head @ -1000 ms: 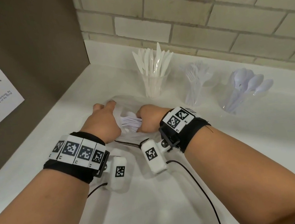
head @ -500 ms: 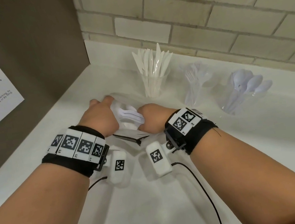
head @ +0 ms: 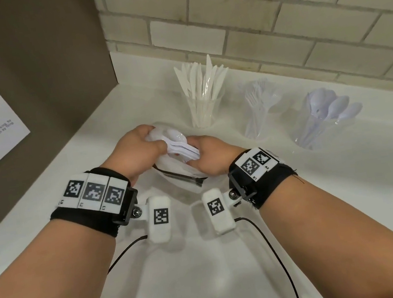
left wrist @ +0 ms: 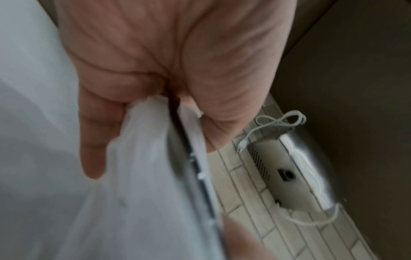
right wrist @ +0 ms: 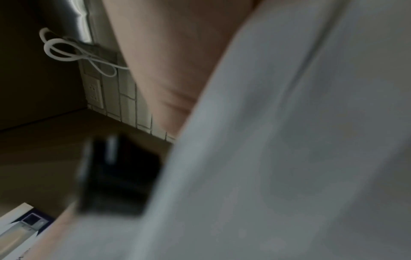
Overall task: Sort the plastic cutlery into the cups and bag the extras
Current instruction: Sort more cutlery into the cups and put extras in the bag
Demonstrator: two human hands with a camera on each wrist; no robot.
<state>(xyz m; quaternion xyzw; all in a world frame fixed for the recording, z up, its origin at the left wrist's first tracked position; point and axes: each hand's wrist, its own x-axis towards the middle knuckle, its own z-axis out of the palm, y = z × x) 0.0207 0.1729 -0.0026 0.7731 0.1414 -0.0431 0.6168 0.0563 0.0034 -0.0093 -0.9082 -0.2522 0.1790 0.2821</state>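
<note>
At about twelve o'clock from the wrists, close over the white counter (head: pixel 347 190), both hands meet at a clear zip bag (head: pixel 178 174) that holds the extra cutlery (head: pixel 181 148), a white stack half inside the mouth. The left hand (head: pixel 138 154) has its fingers and thumb curled round the bag's mouth and the spoon ends; the left wrist view shows the film and dark zip strip (left wrist: pixel 177 126) pinched between thumb and fingers. The right hand (head: pixel 213 158) curls round the handle end of the stack through the bag, at three o'clock from the left.

Sorting looks finished: the cup of knives (head: pixel 201 92) stands at one o'clock, the cup of forks (head: pixel 259 107) at two, the cup of spoons (head: pixel 325 118) further toward three, all well apart from the hands.

To bag well, I judge the stack should slide fully below the zip line before sealing, with the left hand keeping the mouth wide and the right pushing the handles down together so no tine catches the film.

Much is hidden. The right fingertips lie under the hand, and the right wrist view is mostly blurred grey film and skin. How deep the stack sits, how many pieces it holds, and whether any part of the zip is already closed cannot be told.
</note>
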